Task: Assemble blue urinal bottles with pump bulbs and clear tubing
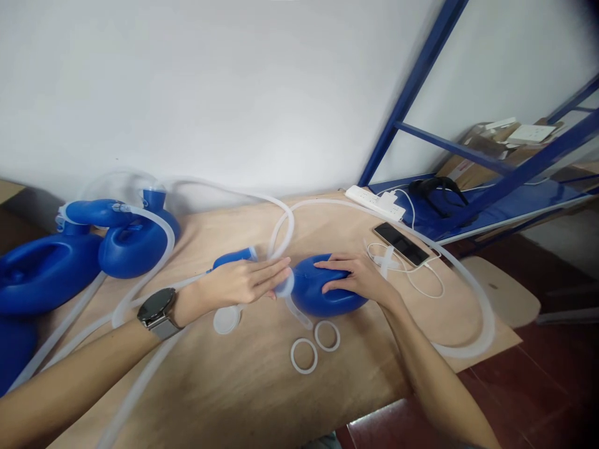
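A blue plastic bottle [311, 293] lies on its side on the table, its neck pointing left. My right hand [353, 275] is spread over the top of its body and grips it. At the neck is a translucent white cap [285, 285], with the straight fingers of my left hand [257, 279] against it and the thumb below. Behind my left hand lies a curved blue spout piece [234, 257], partly hidden. A round white lid [227, 319] rests below that hand. Two white rings [304, 356] lie in front of the bottle.
More blue bottles [51, 268] stand at the left with clear hoses. A long translucent hose [484, 312] loops around the table's right side. Near the back right are a phone [401, 243], a white cable and a power strip [374, 202]. A blue metal frame [412, 87] rises beyond.
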{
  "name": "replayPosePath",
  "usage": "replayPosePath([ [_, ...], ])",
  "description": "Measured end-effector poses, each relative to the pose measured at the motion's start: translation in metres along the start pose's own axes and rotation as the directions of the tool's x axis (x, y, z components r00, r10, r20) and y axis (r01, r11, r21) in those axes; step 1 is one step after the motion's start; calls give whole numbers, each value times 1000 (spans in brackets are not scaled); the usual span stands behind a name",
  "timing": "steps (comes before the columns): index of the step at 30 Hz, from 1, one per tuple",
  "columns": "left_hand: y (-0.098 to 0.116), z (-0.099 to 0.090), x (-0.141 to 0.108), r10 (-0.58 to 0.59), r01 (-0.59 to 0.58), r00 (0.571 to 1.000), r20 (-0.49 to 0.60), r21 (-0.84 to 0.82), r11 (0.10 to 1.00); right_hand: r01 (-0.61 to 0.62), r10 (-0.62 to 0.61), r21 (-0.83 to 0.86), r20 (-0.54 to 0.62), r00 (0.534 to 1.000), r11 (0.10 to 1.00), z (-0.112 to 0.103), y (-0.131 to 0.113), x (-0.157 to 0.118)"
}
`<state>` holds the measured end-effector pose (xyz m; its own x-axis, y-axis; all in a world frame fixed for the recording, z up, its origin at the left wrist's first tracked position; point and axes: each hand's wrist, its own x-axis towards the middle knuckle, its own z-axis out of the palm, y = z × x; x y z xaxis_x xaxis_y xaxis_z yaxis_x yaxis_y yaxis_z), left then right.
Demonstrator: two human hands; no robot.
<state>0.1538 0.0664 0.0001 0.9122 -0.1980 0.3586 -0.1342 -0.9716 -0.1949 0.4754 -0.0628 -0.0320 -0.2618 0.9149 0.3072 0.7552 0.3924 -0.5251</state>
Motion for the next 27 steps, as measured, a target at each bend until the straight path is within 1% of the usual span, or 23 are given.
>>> replayPosePath([
  [2, 2, 1, 0, -42, 41, 999, -20, -51, 998, -3, 3, -7, -1, 1000, 1000, 0, 0, -1],
  [5, 7, 3, 1, -105, 102, 994, -22, -101, 990, 6, -6, -1, -7, 1000, 1000, 1, 0, -2],
  [7, 10, 3, 2, -136, 129, 990, -47, -126, 984, 12, -11, 3, -13, 1000, 1000, 1, 0, -2],
  [10, 13, 4, 5, -187, 169, 979, -85, -178, 969, 11, -11, 11, -19, 1000, 1000, 2, 0, -2],
  [12, 17, 5, 6, -234, 210, 968, -90, -221, 952, 8, -8, 20, -25, 1000, 1000, 2, -1, -2],
  [15, 24, 6, 7, -331, 297, 940, -77, -290, 910, -3, 4, 31, -29, 1000, 1000, 2, -2, -3],
  [20, 34, 7, 12, -489, 449, 872, -6, -391, 804, -50, 50, 17, -16, 999, 999, 1, -6, -3],
  [24, 33, 11, 17, -565, 536, 822, 66, -423, 731, -77, 76, -31, -29, 997, 997, 4, -6, -6],
  [27, 30, 14, 19, -594, 566, 800, 79, -424, 707, -92, 90, -49, -39, 995, 995, 6, -5, -7],
])
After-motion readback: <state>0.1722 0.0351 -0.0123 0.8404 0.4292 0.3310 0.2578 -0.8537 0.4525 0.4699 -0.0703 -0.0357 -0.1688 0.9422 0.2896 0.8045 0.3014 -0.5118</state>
